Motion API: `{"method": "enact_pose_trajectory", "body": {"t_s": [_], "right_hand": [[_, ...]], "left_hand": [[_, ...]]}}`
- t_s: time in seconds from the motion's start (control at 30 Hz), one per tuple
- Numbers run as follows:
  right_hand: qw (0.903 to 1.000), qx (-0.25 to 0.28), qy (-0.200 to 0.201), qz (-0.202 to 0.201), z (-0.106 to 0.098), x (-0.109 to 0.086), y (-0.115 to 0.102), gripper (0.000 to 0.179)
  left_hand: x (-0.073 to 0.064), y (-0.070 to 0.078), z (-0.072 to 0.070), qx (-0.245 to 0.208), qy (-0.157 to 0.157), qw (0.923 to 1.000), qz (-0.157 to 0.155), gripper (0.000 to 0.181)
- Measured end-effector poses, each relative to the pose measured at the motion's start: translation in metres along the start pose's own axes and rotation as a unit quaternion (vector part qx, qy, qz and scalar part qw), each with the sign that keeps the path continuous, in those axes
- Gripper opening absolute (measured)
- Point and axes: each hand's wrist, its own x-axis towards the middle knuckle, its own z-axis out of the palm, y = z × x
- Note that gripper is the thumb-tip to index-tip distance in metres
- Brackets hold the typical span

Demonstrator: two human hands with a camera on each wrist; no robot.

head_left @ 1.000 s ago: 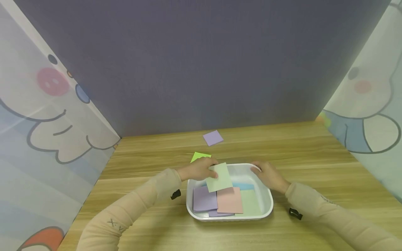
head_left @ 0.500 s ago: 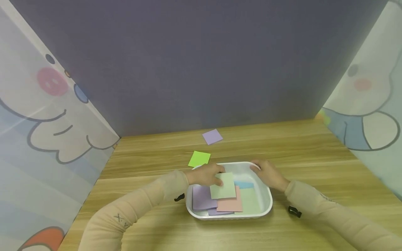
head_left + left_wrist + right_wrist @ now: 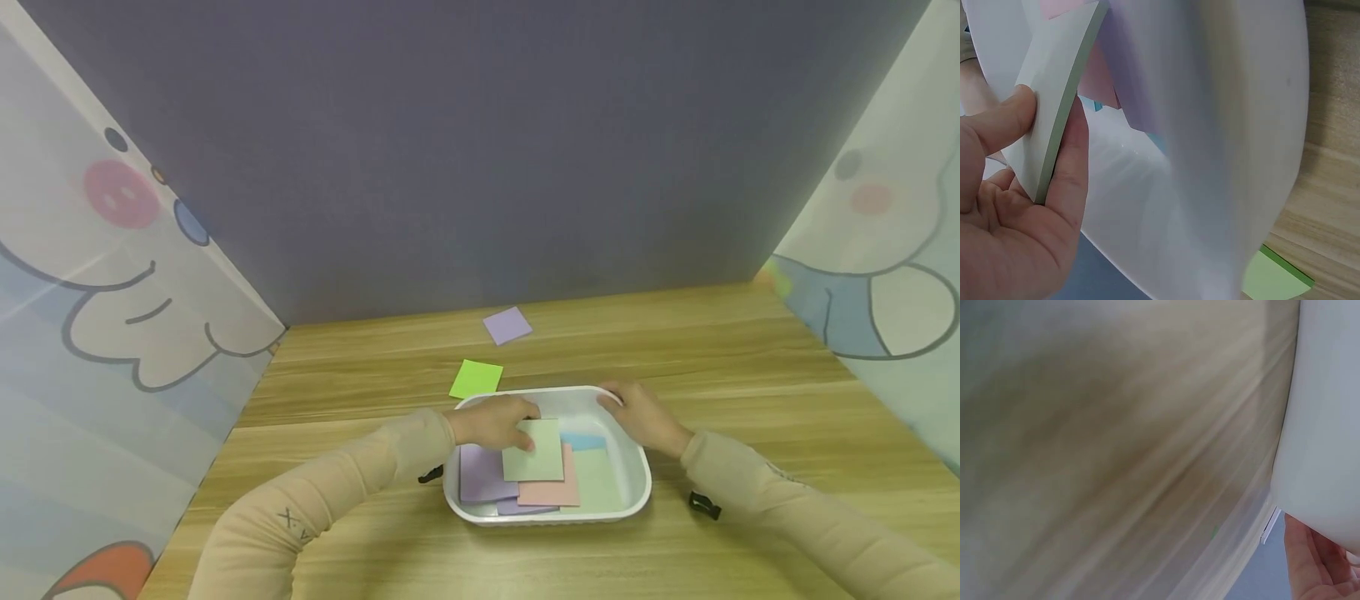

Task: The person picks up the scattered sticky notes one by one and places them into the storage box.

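My left hand (image 3: 497,422) pinches a pale green sticky note pad (image 3: 534,458) over the left half of a white plastic tray (image 3: 573,403). In the left wrist view the thumb lies on one face of the pad and the fingers behind it. Below it in the tray are a purple pad (image 3: 483,481), a pink pad (image 3: 568,495) partly covered, a blue pad (image 3: 585,442) and another pale green pad (image 3: 603,483). My right hand (image 3: 643,418) grips the tray's far right corner, thumb inside the rim, fingers outside.
Behind the tray, a bright green pad (image 3: 476,379) lies on the wooden table (image 3: 360,375) close to the rim. Farther back is a light purple pad (image 3: 507,326). A dark grey panel (image 3: 480,150) closes off the back, and printed cartoon curtains (image 3: 127,275) flank both sides.
My left hand has lowered the pale green pad toward the near side and slightly right, over the pink and purple pads. The bright green pad has come into fuller view. My right hand stays put.
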Motion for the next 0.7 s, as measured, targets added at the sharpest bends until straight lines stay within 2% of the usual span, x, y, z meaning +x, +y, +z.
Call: {"method": "enact_pose_trajectory", "body": {"t_s": [0.23, 0.7], "right_hand": [[1.0, 0.004, -0.001, 0.0, -0.0008, 0.0001, -0.0013, 0.026], [0.9999, -0.009, 0.007, 0.0, -0.001, 0.0001, -0.0018, 0.027]], "left_hand": [[0.0026, -0.0003, 0.0011, 0.02, -0.001, 0.9998, 0.007, 0.018], [0.0061, 0.0002, 0.0017, 0.034, -0.006, 0.9994, -0.007, 0.021]]}}
